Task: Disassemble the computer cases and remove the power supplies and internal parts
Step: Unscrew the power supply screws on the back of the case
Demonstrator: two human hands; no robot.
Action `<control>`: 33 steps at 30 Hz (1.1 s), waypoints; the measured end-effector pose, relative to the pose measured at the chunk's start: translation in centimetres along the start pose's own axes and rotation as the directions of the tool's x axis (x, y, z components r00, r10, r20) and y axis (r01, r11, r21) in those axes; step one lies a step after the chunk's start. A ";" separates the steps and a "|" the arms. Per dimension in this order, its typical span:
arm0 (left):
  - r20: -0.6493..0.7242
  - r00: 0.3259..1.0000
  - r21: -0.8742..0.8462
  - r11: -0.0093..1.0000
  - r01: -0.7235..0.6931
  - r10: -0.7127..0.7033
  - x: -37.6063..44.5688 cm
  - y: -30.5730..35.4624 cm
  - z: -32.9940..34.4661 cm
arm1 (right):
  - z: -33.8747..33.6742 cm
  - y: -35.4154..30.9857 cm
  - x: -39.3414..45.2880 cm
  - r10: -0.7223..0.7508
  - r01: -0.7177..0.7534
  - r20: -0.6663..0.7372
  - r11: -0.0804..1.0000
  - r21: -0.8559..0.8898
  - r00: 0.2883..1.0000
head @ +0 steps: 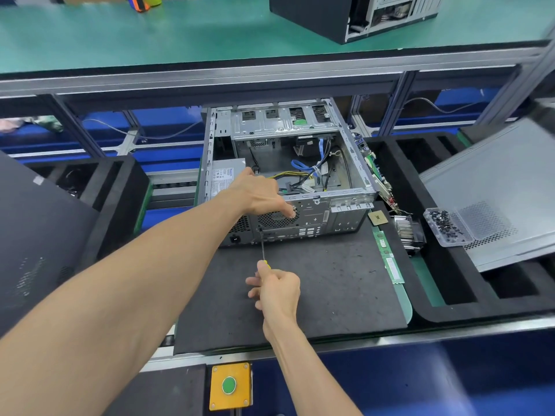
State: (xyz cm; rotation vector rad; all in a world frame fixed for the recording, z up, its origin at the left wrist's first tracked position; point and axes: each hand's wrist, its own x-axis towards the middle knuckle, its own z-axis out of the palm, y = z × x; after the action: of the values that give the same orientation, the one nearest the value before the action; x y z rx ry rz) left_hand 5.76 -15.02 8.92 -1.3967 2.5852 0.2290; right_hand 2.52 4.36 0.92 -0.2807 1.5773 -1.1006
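An open silver computer case point(345, 202) lies on a dark foam mat point(324, 289) with its rear panel toward me. Inside at the left sits the grey power supply point(223, 175), and loose yellow, black and blue cables point(303, 175) lie in the middle. My left hand point(261, 193) rests on the top rear edge of the case, over the fan grille. My right hand point(277, 291) grips a yellow-handled screwdriver point(263, 250), whose tip touches the rear panel at the lower left of the grille.
Right of the case lie a motherboard point(377, 172), a CPU chip point(377, 218), a heatsink point(408, 232), RAM sticks point(389, 256) and a clear box of screws point(449, 228). A grey side panel point(504, 187) leans on black foam trays. Another case point(354, 13) stands on the green shelf.
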 end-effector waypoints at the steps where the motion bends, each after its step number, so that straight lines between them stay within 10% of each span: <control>1: -0.001 1.000 0.002 1.000 -0.002 0.002 0.0 0.0 0.0 | 0.0 0.0 -0.1 -0.023 0.022 -0.015 0.999 -0.035 1.000; 6: 0.000 1.000 0.002 1.000 -0.005 0.005 0.0 0.0 -0.1 | -0.1 -0.5 -0.1 -0.064 0.057 -0.040 0.985 -0.166 0.997; 11: 0.006 1.000 0.011 1.000 -0.012 0.012 -0.1 0.1 0.0 | -0.7 -1.4 0.6 0.192 -0.216 0.232 0.973 0.080 0.954; 18: -0.002 1.000 -0.002 1.000 -0.009 0.009 -0.1 0.1 -0.1 | -0.7 -0.2 0.2 -0.218 0.195 -0.106 0.961 -0.194 0.970; 24: 0.007 1.000 -0.005 1.000 -0.007 0.007 -0.1 0.2 -0.1 | -0.2 -0.8 1.4 0.169 -0.178 0.121 0.982 0.068 0.978; 33: 0.003 1.000 0.026 1.000 -0.012 0.012 -0.1 0.2 -0.2 | -0.6 0.0 1.1 0.040 -0.040 0.055 0.999 0.013 0.998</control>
State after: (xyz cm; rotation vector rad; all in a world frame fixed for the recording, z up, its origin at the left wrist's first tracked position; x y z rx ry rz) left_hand 5.64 -14.87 9.16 -1.3712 2.5862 0.1987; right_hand 1.62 3.91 0.10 -0.2669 1.5201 -1.0640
